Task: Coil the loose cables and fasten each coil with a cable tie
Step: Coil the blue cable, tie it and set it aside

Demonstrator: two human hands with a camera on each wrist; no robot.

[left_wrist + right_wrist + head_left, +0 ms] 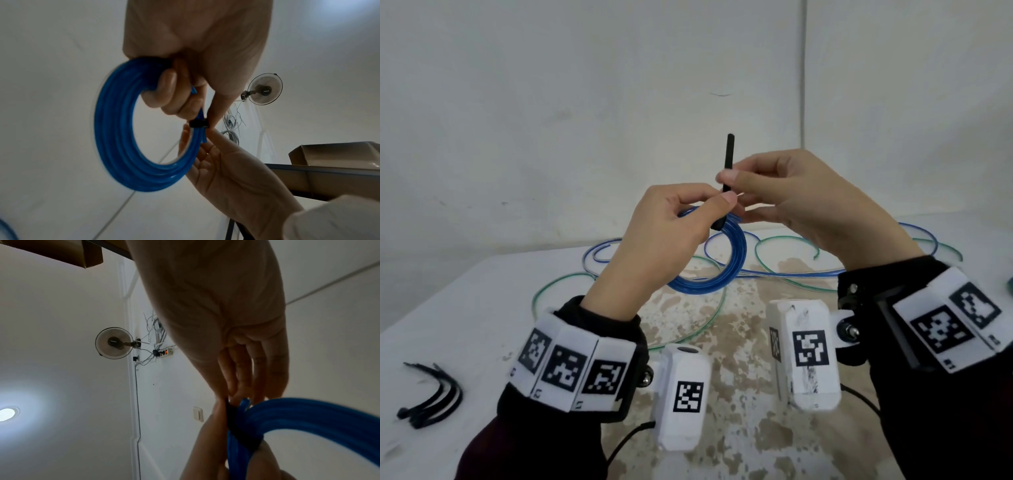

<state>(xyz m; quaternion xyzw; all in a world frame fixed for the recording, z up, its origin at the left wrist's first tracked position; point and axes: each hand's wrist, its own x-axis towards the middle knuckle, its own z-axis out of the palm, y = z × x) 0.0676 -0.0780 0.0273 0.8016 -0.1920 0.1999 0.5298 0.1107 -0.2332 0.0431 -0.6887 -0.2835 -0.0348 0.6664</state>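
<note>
Nearest to us are two wrist bands with black and white marker squares [571, 371], and spare black ties [434, 397] lie on the white table [448, 308] at our left. Above the table our left hand [657, 240] grips a blue cable coil [726, 260]; its fingers curl through the ring, and the hand hides the upper part. Our right hand [804, 202] pinches a black cable tie [727, 164] that goes around the coil, with the free end pointing up. We cannot tell if the tie is fully tight. Behind, loose blue cable [784, 272] and green cable [558, 284] lie on the table, partly hidden by our hands.
</note>
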